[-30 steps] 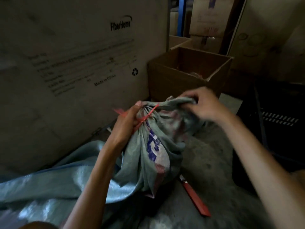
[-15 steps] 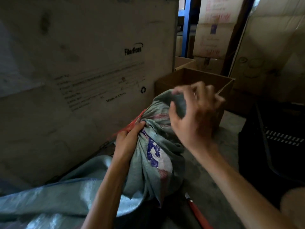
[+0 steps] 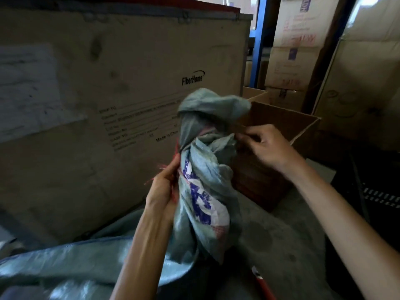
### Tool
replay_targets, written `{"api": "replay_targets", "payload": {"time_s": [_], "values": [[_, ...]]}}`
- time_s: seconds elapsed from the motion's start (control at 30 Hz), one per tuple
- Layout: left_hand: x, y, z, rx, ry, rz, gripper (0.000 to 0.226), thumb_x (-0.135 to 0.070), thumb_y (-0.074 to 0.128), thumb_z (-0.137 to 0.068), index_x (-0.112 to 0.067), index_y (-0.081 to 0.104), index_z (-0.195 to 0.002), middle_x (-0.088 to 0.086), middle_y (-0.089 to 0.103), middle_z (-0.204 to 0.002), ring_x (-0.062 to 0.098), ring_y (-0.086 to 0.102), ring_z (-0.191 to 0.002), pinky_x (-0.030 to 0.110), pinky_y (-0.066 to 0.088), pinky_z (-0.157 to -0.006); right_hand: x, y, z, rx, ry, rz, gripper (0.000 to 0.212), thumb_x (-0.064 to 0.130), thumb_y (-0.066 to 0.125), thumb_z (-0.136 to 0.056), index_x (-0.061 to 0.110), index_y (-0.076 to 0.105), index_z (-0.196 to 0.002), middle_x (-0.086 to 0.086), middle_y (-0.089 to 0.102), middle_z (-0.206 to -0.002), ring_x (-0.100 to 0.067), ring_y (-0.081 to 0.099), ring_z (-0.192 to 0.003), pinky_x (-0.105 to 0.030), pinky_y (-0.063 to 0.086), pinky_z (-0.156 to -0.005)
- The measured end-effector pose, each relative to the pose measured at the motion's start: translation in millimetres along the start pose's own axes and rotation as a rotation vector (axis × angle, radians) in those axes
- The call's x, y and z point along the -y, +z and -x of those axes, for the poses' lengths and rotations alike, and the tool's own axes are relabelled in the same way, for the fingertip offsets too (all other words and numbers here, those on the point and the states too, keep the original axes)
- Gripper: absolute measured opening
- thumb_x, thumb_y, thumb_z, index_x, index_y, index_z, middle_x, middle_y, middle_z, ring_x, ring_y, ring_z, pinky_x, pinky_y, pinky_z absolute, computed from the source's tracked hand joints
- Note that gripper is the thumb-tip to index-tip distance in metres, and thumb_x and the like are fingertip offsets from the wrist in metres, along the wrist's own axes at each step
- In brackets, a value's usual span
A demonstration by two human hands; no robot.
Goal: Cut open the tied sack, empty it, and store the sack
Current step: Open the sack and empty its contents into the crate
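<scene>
sack (image 3: 203, 182) centre, between left hand (image 3: 162, 189) and right hand (image 3: 266, 144) | crate (image 3: 108, 105) far left | open carton (image 3: 281, 131) right, behind sack | cutter (image 3: 263, 282) near, on floor (image 3: 281, 234)

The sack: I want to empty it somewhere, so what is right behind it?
Behind the sack stands an open cardboard box, beside a large printed carton. The sack and right hand hide most of the box's inside.

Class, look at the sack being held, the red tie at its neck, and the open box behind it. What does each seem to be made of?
Sack: probably woven plastic, grey-green with a faint sheen, creased, blue print. Red tie: looks like plastic twine with frayed, splayed ends. Open box: corrugated cardboard, matte brown with raw flap edges.
</scene>
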State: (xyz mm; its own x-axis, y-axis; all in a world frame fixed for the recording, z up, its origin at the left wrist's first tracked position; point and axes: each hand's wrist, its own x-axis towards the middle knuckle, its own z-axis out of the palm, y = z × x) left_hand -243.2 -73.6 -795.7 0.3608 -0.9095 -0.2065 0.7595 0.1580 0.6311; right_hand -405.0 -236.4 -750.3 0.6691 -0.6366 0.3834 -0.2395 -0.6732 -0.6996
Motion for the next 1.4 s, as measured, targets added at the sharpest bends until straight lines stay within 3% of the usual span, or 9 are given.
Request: {"api": "replay_targets", "payload": {"time_s": [0.13,0.2,0.37,0.5,0.73,0.93,1.03,1.17,1.4], "values": [[0,1,-2,0.021,0.075,-0.012,0.042,-0.027,0.053,-0.1,-0.004,0.083,-0.082,0.012,0.08,-0.082,0.023,0.078,-0.072,0.034,0.064,-0.064,2,11,8,-0.322,0.071,0.084,0.02,0.025,0.062,-0.095,0.023,0.067,-0.113,0.013,0.065,-0.093,0.005,0.062,-0.086,0.004,0.038,-0.066],[-2,4,0,0.009,0.112,-0.058,0.036,-0.031,0.055,-0.098,-0.003,0.077,-0.103,0.015,0.077,-0.095,0.026,0.076,-0.081,0.036,0.063,-0.072,12,22,27,-0.594,0.058,-0.043,0.022,0.043,0.063,-0.09,0.029,0.059,-0.107,0.011,0.064,-0.089,0.003,0.062,-0.081,-0.002,0.041,-0.066],[-3,14,1,-0.052,0.342,-0.331,0.056,-0.043,0.079,-0.082,0.002,0.07,-0.115,0.02,0.078,-0.103,0.034,0.075,-0.095,0.048,0.06,-0.088,29,51,51,-0.175,-0.026,-0.007,0.023,0.054,0.068,-0.083,0.033,0.065,-0.092,0.025,0.068,-0.081,0.016,0.062,-0.08,0.001,0.044,-0.069],[-21,8,-1,-0.348,0.402,-0.304,0.038,-0.039,0.059,-0.1,-0.013,0.061,-0.072,0.004,0.064,-0.056,0.016,0.063,-0.038,0.03,0.055,-0.042,16,37,44,-0.394,-0.113,0.146,0.007,0.012,0.071,-0.086,0.018,0.069,-0.088,0.0,0.071,-0.079,-0.012,0.066,-0.073,-0.015,0.041,-0.063],[-32,4,9,-0.316,0.538,-0.679,0.046,-0.059,0.061,-0.091,-0.014,0.071,-0.086,0.006,0.081,-0.08,0.021,0.077,-0.072,0.033,0.063,-0.063,-2,5,46,-0.436,-0.026,0.07,0.012,0.019,0.063,-0.093,0.012,0.065,-0.102,-0.007,0.072,-0.095,-0.022,0.069,-0.091,-0.043,0.055,-0.084],[0,31,-8,-0.391,0.83,-1.07,0.034,-0.053,0.068,-0.086,-0.02,0.063,-0.078,-0.013,0.065,-0.06,-0.005,0.051,-0.054,0.017,0.043,-0.053,28,38,43,-0.226,-0.245,0.033,0.028,0.012,0.06,-0.096,0.019,0.061,-0.123,0.008,0.066,-0.113,0.006,0.059,-0.104,0.0,0.041,-0.089],[-11,16,-16,-0.553,0.694,-0.766,0.032,-0.038,0.06,-0.098,-0.01,0.072,-0.088,0.009,0.075,-0.08,0.016,0.066,-0.075,0.032,0.051,-0.07,29,40,40,-0.376,-0.285,0.085,0.028,0.008,0.061,-0.095,0.014,0.059,-0.122,0.007,0.068,-0.097,0.01,0.062,-0.083,0.003,0.042,-0.07],[-17,11,-21,-0.307,0.165,0.0,0.047,-0.034,0.051,-0.104,0.001,0.062,-0.132,0.025,0.069,-0.126,0.038,0.068,-0.111,0.054,0.051,-0.101,13,35,34,-0.65,-0.236,0.165,0.021,0.013,0.063,-0.095,0.015,0.057,-0.116,0.009,0.063,-0.084,0.009,0.059,-0.07,-0.001,0.043,-0.06],[-9,16,-18,-0.042,0.127,0.221,0.052,-0.044,0.046,-0.104,-0.003,0.063,-0.131,0.022,0.072,-0.125,0.036,0.072,-0.108,0.048,0.06,-0.084,11,23,23,-0.458,0.251,-0.238,0.01,0.036,0.06,-0.095,0.03,0.068,-0.095,0.016,0.07,-0.09,-0.004,0.066,-0.095,-0.012,0.047,-0.073]]}}
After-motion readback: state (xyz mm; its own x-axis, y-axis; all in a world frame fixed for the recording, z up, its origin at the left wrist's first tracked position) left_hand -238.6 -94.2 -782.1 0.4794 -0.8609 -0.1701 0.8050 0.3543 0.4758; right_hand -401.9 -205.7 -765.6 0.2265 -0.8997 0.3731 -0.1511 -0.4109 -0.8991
